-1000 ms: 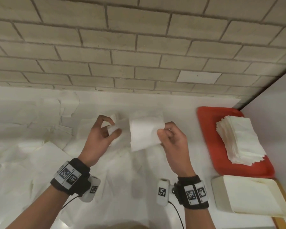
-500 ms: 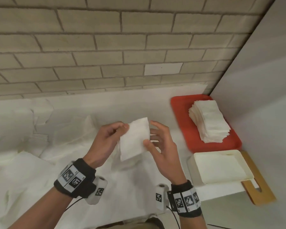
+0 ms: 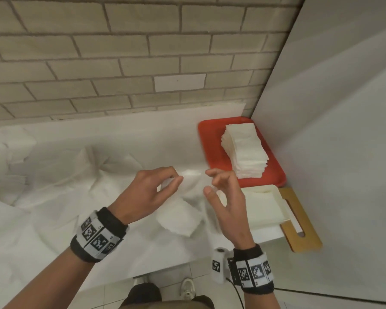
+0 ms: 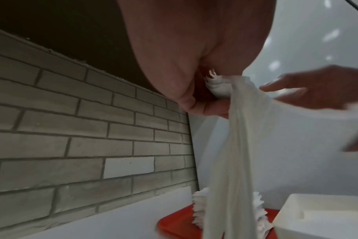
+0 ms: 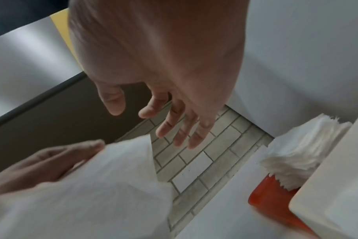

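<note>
A white paper napkin (image 3: 178, 219) hangs from my left hand (image 3: 173, 180), which pinches its top edge between thumb and fingers above the table. In the left wrist view the napkin (image 4: 231, 161) droops in long folds from that pinch. My right hand (image 3: 212, 181) hovers just right of the napkin's top with fingers spread and holds nothing. The right wrist view shows its fingers (image 5: 174, 126) straight and apart, with the napkin (image 5: 102, 186) and my left hand (image 5: 41, 165) below them.
A red tray (image 3: 212, 148) at the back right carries a stack of folded napkins (image 3: 243, 150). In front of it sits a white tray (image 3: 263, 206) on a wooden board (image 3: 303, 230). Loose white sheets (image 3: 42, 197) cover the table's left. A brick wall stands behind, a white partition on the right.
My right hand has let go of the napkin and spread its fingers. The napkin now hangs from my left hand alone, lower over the table. The head view has swung right.
</note>
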### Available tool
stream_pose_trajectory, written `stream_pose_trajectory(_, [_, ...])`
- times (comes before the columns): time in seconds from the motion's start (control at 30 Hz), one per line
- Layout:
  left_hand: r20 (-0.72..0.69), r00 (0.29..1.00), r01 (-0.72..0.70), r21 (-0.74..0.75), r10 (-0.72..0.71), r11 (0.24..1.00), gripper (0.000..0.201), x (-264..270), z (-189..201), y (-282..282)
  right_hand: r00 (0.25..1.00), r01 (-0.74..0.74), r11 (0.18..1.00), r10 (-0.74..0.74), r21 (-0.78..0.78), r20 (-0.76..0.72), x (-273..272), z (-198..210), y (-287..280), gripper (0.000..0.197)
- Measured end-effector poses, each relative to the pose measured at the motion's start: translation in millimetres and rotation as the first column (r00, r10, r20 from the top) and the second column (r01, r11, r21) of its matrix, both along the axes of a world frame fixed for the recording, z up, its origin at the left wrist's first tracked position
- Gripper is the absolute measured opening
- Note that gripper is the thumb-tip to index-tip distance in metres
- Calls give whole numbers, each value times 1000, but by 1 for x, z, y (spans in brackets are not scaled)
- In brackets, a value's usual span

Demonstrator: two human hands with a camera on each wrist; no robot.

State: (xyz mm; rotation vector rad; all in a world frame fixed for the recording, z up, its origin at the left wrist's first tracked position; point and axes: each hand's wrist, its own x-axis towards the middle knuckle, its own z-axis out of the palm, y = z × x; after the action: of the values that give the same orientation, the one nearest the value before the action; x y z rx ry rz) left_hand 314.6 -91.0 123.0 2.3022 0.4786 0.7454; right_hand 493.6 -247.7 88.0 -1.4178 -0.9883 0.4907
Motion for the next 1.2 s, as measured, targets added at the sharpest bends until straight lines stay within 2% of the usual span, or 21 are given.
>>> stream_pose_trajectory(0.07, [36, 999, -5, -6, 5, 1000, 23, 12, 1, -15, 994, -61, 998, 59, -14, -89, 1, -2, -1, 40])
stream_pose_trajectory(0.2, [114, 991, -58, -66, 65, 996, 14, 35, 1, -35, 947, -209, 965, 159, -158, -279, 8, -2, -6, 71])
stream_pose_trajectory(0.27, [197, 971, -108, -142, 135, 984, 9, 45, 6, -44, 937, -248, 944, 176, -218, -303, 19, -5, -14, 74])
stream_pose_trajectory(0.37, [292, 907, -226, -274, 305, 935, 21, 58, 9, -51, 919, -288, 914, 180, -285, -351, 49, -10, -37, 67])
stream_pose_trajectory(0.43, [294, 884, -254, -352, 364, 901, 29, 64, 3, -54, 929, -172, 948, 67, -266, -364, 73, -11, -57, 58])
stream_pose_trajectory(0.53, [202, 913, -247, -420, 355, 873, 39, 77, -22, -64, 878, 140, 966, -223, -218, -423, 112, -19, -79, 49])
stream_pose_trajectory(0.6, [90, 954, -225, -409, 284, 885, 41, 90, -45, -76, 864, 335, 907, -404, -256, -300, 136, -33, -86, 47])
stream_pose_trajectory(0.67, [-43, 983, -181, -372, 177, 911, 41, 104, -72, -86, 880, 449, 836, -475, -315, -8, 154, -50, -87, 41])
stream_pose_trajectory(0.73, [-142, 985, -137, -325, 95, 936, 41, 113, -95, -92, 850, 514, 752, -381, -413, 364, 166, -67, -84, 29])
stream_pose_trajectory(0.8, [-182, 980, -134, -289, 83, 948, 39, 112, -107, -90, 730, 590, 671, -207, -449, 651, 169, -81, -77, 24])
stream_pose_trajectory(0.83, [-180, 979, -145, -280, 96, 949, 37, 108, -110, -86, 673, 622, 644, -151, -444, 724, 169, -87, -73, 27])
stream_pose_trajectory(0.93, [-194, 966, -217, -244, 171, 945, 28, 80, -114, -56, 627, 659, 605, -112, -447, 771, 160, -98, -61, 30])
stream_pose_trajectory(1.07, [-229, 910, -387, -166, 346, 907, 20, 19, -121, 12, 664, 651, 553, -82, -520, 743, 150, -103, -58, 28])
stream_pose_trajectory(1.13, [-248, 863, -474, -102, 439, 874, 21, -16, -124, 52, 653, 685, 527, -136, -503, 746, 144, -93, -56, 31])
stream_pose_trajectory(1.2, [-279, 810, -546, -38, 516, 837, 24, -52, -127, 90, 598, 722, 580, -251, -376, 762, 123, -74, -44, 31])
